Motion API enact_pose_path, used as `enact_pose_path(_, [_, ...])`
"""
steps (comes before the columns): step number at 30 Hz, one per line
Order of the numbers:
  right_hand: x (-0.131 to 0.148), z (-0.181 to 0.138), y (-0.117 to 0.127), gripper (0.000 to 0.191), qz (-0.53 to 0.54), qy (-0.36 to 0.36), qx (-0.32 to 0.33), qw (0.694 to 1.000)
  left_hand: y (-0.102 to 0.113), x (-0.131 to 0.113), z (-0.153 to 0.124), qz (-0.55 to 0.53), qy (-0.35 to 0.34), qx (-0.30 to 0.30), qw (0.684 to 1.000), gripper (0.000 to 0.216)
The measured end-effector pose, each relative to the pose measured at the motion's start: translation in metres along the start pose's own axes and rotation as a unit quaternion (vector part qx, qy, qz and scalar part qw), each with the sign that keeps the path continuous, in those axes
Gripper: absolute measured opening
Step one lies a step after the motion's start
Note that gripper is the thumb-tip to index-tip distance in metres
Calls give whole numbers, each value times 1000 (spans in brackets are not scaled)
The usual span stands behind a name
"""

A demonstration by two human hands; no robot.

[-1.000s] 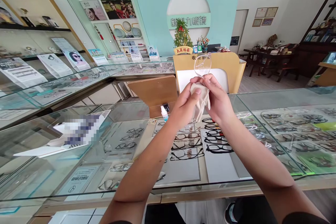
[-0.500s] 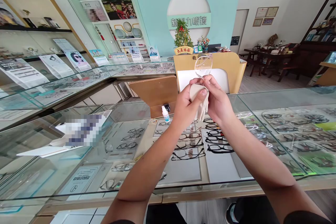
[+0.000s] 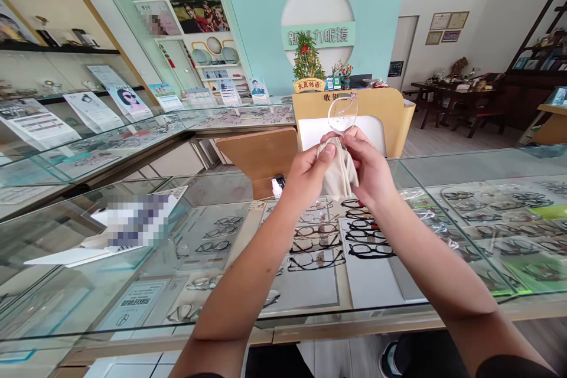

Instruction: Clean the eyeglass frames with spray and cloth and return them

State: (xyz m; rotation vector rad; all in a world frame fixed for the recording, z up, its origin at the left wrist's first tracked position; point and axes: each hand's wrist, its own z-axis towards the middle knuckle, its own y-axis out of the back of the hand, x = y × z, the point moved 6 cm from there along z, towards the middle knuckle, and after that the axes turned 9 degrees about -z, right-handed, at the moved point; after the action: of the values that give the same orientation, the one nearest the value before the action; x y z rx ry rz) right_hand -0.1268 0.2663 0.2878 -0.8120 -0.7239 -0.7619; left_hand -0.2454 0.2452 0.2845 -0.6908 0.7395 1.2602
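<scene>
Both my hands are raised above the glass counter, close together. My left hand [image 3: 305, 171] is closed with its thumb pressed on a cream cleaning cloth [image 3: 340, 176], which hangs in folds between the hands. My right hand [image 3: 371, 164] pinches a pair of clear-framed eyeglasses [image 3: 342, 113]; one rim stands up above the fingertips. The cloth and fingers hide the lower part of the eyeglasses. Behind my left wrist, a small white spray bottle [image 3: 276, 189] stands on the counter, partly covered.
Below my arms is the glass display counter [image 3: 416, 301], with rows of eyeglass frames [image 3: 316, 260] inside. An open brown box [image 3: 261, 156] stands behind the bottle. A white folded card [image 3: 71, 255] lies on the left. Farther back is a wooden reception desk [image 3: 398, 109].
My left hand has shifted slightly left and down along with the cloth, which now hangs wider. The left forearm covers more of the bottle. My right hand and the eyeglasses have barely moved.
</scene>
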Motion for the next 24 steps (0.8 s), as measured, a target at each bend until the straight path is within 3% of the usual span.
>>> enact_pose_path(3, [3, 3, 5, 26, 15, 13, 4, 1000, -1, -1, 3, -16, 18, 76, 997, 45])
enact_pose_path(6, [2, 6, 6, 27, 17, 20, 2, 1000, -5, -2, 3, -19, 20, 87, 996, 46])
enact_pose_path(12, [-4, 0, -5, 35, 9, 13, 7, 1000, -13, -3, -7, 13, -60, -53, 997, 43])
enact_pose_path(16, [-3, -4, -10, 36, -16, 24, 20, 999, -4, -2, -8, 35, -62, -111, 991, 50])
enact_pose_path(18, [0, -3, -7, 36, -18, 23, 17, 999, 1, -3, -3, 42, -42, -71, 996, 56])
enact_pose_path(22, [4, -1, -2, 34, 1, 14, 25, 1000, 8, -10, 6, 85, -10, 97, 992, 53])
enact_pose_path(24, [3, 1, 0, 33, 10, 8, 29, 999, 14, -12, 7, 87, 8, 123, 989, 50])
